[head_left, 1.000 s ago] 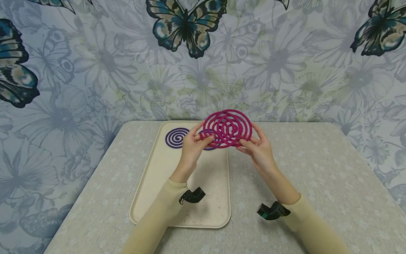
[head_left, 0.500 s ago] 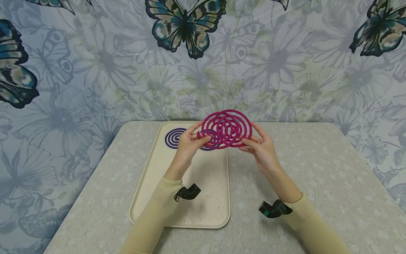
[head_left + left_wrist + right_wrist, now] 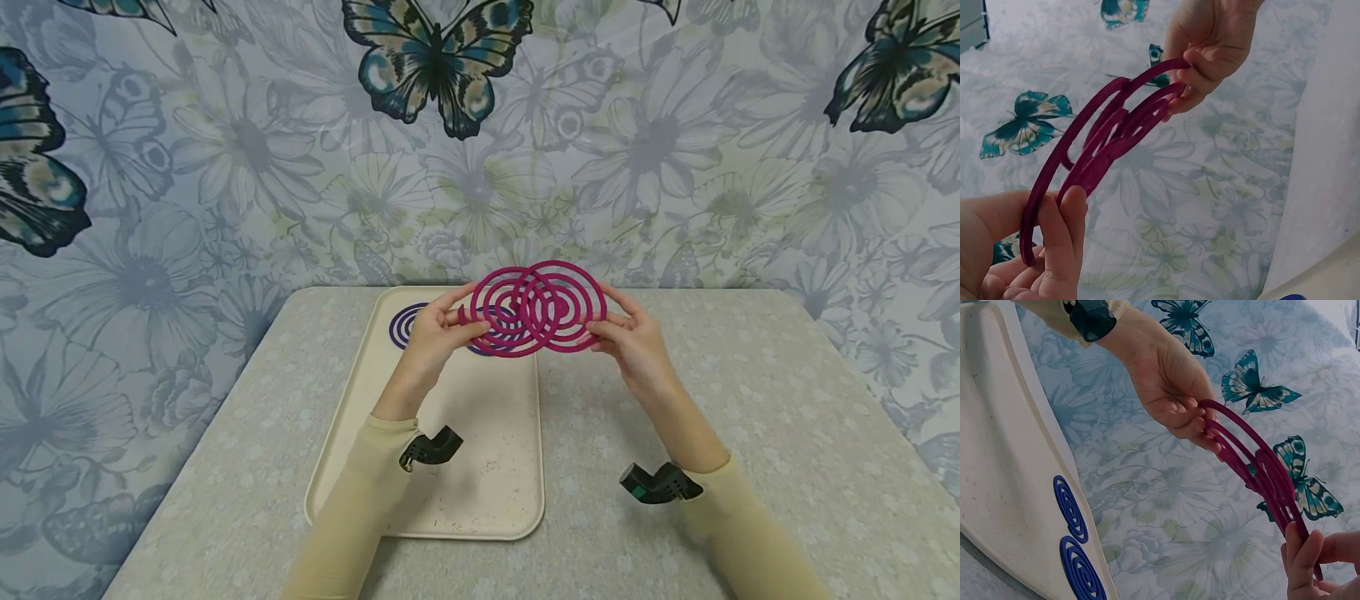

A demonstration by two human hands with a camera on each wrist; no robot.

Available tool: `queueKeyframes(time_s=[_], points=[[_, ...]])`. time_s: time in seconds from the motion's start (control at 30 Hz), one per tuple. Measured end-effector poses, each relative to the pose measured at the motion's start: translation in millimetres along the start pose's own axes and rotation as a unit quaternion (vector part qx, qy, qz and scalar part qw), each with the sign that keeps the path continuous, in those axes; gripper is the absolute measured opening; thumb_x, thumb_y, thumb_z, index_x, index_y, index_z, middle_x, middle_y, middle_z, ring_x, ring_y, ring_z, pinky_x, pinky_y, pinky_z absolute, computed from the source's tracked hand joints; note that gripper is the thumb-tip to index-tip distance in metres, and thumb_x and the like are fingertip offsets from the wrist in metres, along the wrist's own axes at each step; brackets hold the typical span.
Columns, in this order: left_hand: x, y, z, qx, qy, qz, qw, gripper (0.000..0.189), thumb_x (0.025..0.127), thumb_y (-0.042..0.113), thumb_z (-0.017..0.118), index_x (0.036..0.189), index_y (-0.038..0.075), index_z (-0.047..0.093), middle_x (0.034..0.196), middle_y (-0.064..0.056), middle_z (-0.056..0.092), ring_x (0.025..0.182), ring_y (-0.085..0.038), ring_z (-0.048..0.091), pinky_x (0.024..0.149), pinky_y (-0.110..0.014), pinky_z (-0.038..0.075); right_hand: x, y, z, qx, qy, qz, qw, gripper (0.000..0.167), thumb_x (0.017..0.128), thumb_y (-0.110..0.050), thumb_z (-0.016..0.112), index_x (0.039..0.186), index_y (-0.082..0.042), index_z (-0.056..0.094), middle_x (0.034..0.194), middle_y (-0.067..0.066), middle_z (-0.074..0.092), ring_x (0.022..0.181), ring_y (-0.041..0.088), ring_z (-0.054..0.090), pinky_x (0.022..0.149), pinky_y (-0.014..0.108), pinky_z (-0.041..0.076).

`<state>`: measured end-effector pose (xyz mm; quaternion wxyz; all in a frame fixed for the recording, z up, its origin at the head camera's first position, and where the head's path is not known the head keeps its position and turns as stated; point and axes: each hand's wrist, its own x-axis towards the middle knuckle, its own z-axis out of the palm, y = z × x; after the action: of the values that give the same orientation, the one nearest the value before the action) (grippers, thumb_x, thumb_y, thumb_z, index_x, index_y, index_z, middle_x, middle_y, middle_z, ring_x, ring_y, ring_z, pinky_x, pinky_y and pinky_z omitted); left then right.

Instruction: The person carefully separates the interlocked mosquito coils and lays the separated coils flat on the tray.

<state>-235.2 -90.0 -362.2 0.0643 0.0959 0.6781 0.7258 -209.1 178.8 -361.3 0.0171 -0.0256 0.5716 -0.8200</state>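
Two magenta openwork spirals overlap in the air between my hands in the head view; I cannot tell whether they are joined. My left hand [image 3: 426, 343] pinches the outer edge of the left spiral [image 3: 510, 355] between thumb and fingers. On the other side, my right hand [image 3: 640, 343] pinches the rim of the right spiral [image 3: 560, 307]. Both wrist views show the spirals nearly edge-on, as a curved stack stretched from hand to hand. Behind and below them, a blue spiral [image 3: 1071, 509] and a second blue spiral [image 3: 1083, 570] lie at the tray's far end, partly hidden in the head view.
A cream tray [image 3: 480, 500] with small dark specks lies on the left-centre of the light patterned table [image 3: 750, 400]. A cloth [image 3: 652, 150] with butterflies and flowers hangs behind the table's far edge. Black wrist devices [image 3: 432, 447] sit on both sleeves.
My hands have moved apart, the left one leftward and the right one slightly rightward. The magenta spirals have slid outward with them and overlap less. The blue spirals and tray stay put.
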Motion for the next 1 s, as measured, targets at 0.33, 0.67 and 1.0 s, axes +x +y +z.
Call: queueKeyframes(time_s=[0.33, 0.67, 1.0], points=[[-0.4, 2.0, -5.3, -0.004, 0.007, -0.007, 0.9999, 0.053, 0.089, 0.003, 0.063, 0.139, 0.009, 0.047, 0.11, -0.009, 0.072, 0.087, -0.004, 0.069, 0.083, -0.022, 0.056, -0.2, -8, -9, -0.02, 0.01, -0.008, 0.9997, 0.055, 0.092, -0.002, 0.057, 0.143, 0.002, 0.035, 0.082, -0.006, 0.074, 0.064, 0.005, 0.065, 0.057, 0.014, 0.054], [1.9, -4.8, 7.8, -0.04, 0.107, -0.006, 0.9934, 0.054, 0.088, 0.008, 0.067, 0.138, 0.012, 0.048, 0.095, 0.002, 0.073, 0.081, -0.002, 0.067, 0.091, -0.023, 0.053, 0.0, 3, 2, -0.014, 0.002, 0.017, 0.9998, 0.066, 0.092, 0.002, 0.056, 0.149, -0.005, 0.024, 0.094, -0.008, 0.071, 0.081, 0.006, 0.07, 0.07, 0.022, 0.058], [-1.6, -5.0, 15.8, -0.026, 0.078, 0.015, 0.9965, 0.078, 0.088, 0.003, 0.065, 0.15, 0.024, 0.024, 0.119, -0.027, 0.062, 0.083, -0.005, 0.069, 0.084, -0.027, 0.057, -2.0, 5, 10, 0.027, 0.051, 0.013, 0.9982, 0.065, 0.09, 0.005, 0.056, 0.147, -0.008, 0.029, 0.095, -0.005, 0.071, 0.081, 0.008, 0.071, 0.068, 0.021, 0.058]])
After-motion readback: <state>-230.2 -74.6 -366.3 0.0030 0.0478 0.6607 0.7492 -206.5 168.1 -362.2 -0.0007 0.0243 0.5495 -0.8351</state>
